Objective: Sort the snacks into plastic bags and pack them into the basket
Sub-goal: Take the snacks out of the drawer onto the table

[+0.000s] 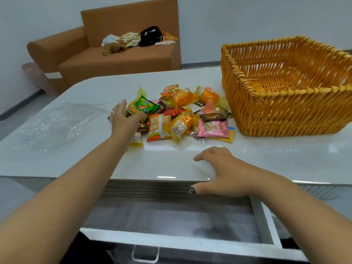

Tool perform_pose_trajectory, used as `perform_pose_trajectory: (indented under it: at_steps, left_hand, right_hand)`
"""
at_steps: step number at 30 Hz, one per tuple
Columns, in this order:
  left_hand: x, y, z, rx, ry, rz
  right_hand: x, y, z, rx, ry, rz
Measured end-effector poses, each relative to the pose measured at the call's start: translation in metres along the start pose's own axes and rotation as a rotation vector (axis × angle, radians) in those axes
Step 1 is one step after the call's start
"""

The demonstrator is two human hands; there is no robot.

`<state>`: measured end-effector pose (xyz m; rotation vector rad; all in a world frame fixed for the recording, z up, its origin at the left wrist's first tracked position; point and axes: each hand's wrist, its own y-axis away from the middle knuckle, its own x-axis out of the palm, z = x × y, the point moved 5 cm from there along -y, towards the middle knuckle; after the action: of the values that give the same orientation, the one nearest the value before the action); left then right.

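The left hand (123, 119), fingers loosely spread, reaches into the left edge of the snack pile (179, 113) on the white table (95, 88), touching a green packet (146, 106), while the right hand (222, 170) rests flat, fingers relaxed, near the table's front edge, the wicker basket (285, 103) just right of the pile and clear plastic bags (55, 124) to its left.

We can read no text for certain. The green snack packet (145, 107) carries large yellow characters, too blurred to make out, and the print on the orange packets (180, 124) and the pink packet (213, 128) is equally illegible.
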<state>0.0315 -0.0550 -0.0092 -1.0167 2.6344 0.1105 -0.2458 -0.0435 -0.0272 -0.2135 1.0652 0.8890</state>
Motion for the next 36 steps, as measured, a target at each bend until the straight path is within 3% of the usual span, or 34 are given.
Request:
perform_pose_trajectory:
  at_steps: [4,5,10,13,15,23,28,31,36]
  left_hand:
    - [0.0,0.066,0.025,0.178,-0.15,0.576]
    - [0.0,0.074,0.031,0.183,-0.171,0.626]
    - [0.01,0.091,0.052,0.18,-0.41,0.591]
    - [0.02,0.102,0.062,0.487,-0.856,0.688]
    - [0.022,0.099,0.069,0.578,-1.022,0.702]
    - [0.029,0.11,0.074,0.679,-1.037,0.434]
    - [0.042,0.118,0.079,0.663,-1.295,0.326]
    - [0.043,0.121,0.07,0.603,-1.389,0.384]
    - [0.031,0.114,0.038,0.481,-1.259,0.58]
  right_hand:
    - [0.013,-0.004,0.01,-0.056,0.019,0.072]
    - [0.014,-0.007,0.007,-0.041,0.062,0.095]
    - [0.009,-0.003,-0.015,0.076,0.075,0.054]
    - [0.021,0.006,-0.017,0.111,0.261,-0.018]
    - [0.032,0.002,-0.012,0.092,0.45,-0.094]
    - [0.039,-0.002,-0.011,0.09,0.609,-0.279]
    - [0.038,-0.002,-0.013,0.083,0.629,-0.322]
    - [0.042,0.002,-0.013,0.106,0.611,-0.32]
    - [0.042,0.012,-0.007,0.091,0.561,-0.316]
